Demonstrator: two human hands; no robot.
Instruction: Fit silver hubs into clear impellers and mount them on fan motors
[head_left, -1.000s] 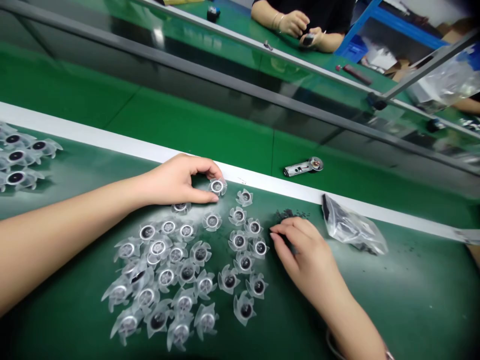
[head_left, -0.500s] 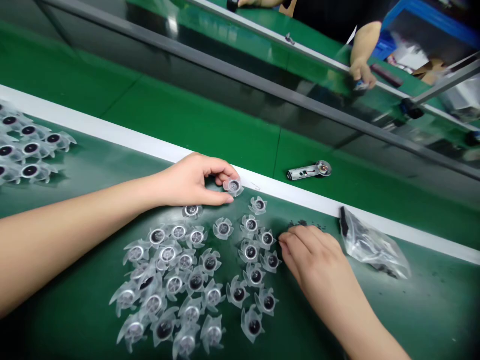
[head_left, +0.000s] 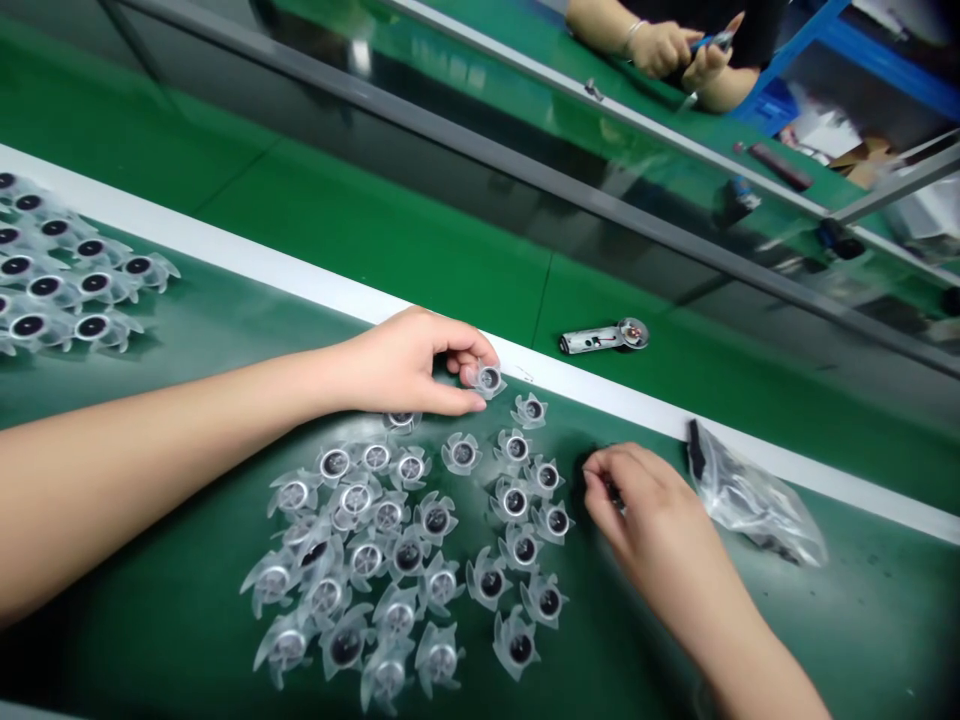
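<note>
My left hand (head_left: 409,365) pinches a clear plastic fan impeller with a dark hub (head_left: 488,379) between thumb and fingertips, near the white belt edge (head_left: 300,280). Just below it, many similar impellers lie in a loose cluster (head_left: 409,555) on the green conveyor belt (head_left: 187,400), some overlapping. My right hand (head_left: 645,505) rests to the right of that cluster, its fingers drawn together over scattered small dark pieces (head_left: 600,470). One dark piece seems held at the fingertips. A clear plastic bag with dark contents (head_left: 754,505) lies just beyond that hand.
Another group of impellers (head_left: 64,270) sits at the far left. A metal part with a round end (head_left: 604,337) lies on a farther green belt, behind a grey rail (head_left: 480,165). Across it, a co-worker's hands (head_left: 675,50) hold a small blue item. A blue rack (head_left: 825,60) stands top right.
The view has swung, shifting the belt and impellers rightward in the frame. My left hand still has the impeller. My right fingers have closed in. The co-worker's hands have moved.
</note>
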